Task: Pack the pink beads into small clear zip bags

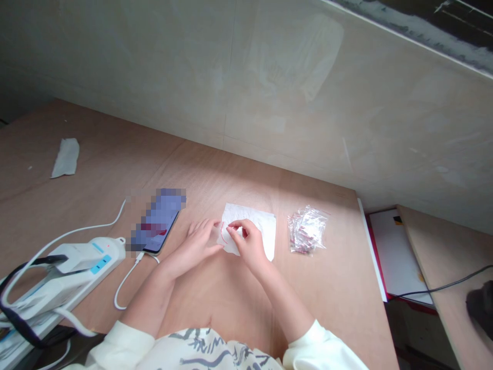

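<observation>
My left hand (pixel 198 242) and my right hand (pixel 249 244) are close together over a crumpled white paper sheet (pixel 257 218) on the plywood table (pixel 231 177). Fingertips of both hands pinch the sheet's near left part. A thin red curved line (pixel 222 232) shows beside my left fingertips, and a small red spot lies under my right fingers. What the fingers hide there, I cannot tell. To the right of my right hand lies a clear plastic bag (pixel 307 229) of small red and silver items.
Left of my hands, a phone with a blurred screen (pixel 157 221) is connected by a white cable to a white power strip (pixel 88 262) with tangled cords. A grey cloth (pixel 65 158) lies far left. A wall rises behind the table, and a lower board stands right.
</observation>
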